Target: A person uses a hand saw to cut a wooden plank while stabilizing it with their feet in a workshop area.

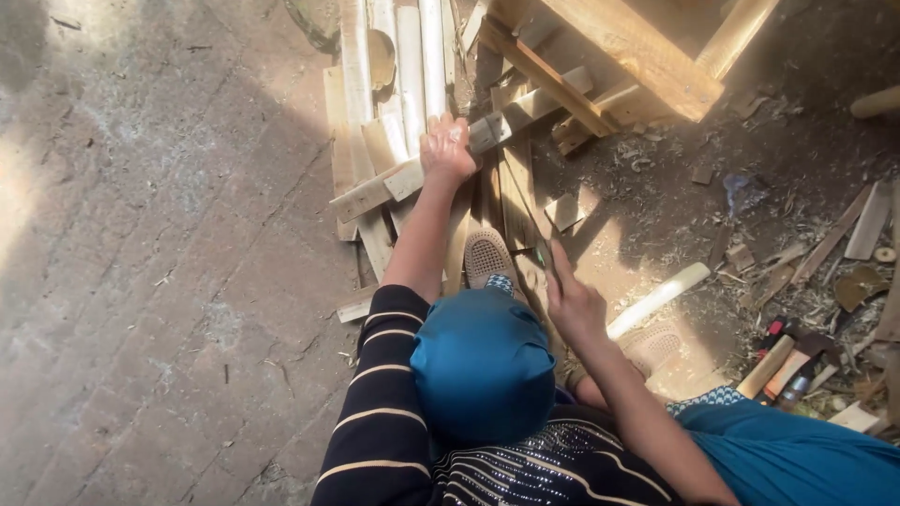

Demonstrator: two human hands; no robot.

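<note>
My left hand (446,150) reaches forward and presses down on a long pale wooden slat (525,108). The slat lies slantwise across a pile of other slats (398,66). My right hand (572,302) is closer to my body, beside my knee, with its fingers closed round a thin dark tool (544,253) that points up towards the slat. Just below the slat pile, my foot in a beige perforated shoe (487,256) rests on the boards. My other shoe (652,345) is to the right of my right hand.
A rough wooden frame (647,66) stands at the top right. A pale curved strip of wood (661,295) lies on the dirt by my right hand. Offcuts, shavings and hand tools (787,367) litter the right side. Grey paving (159,253) fills the left.
</note>
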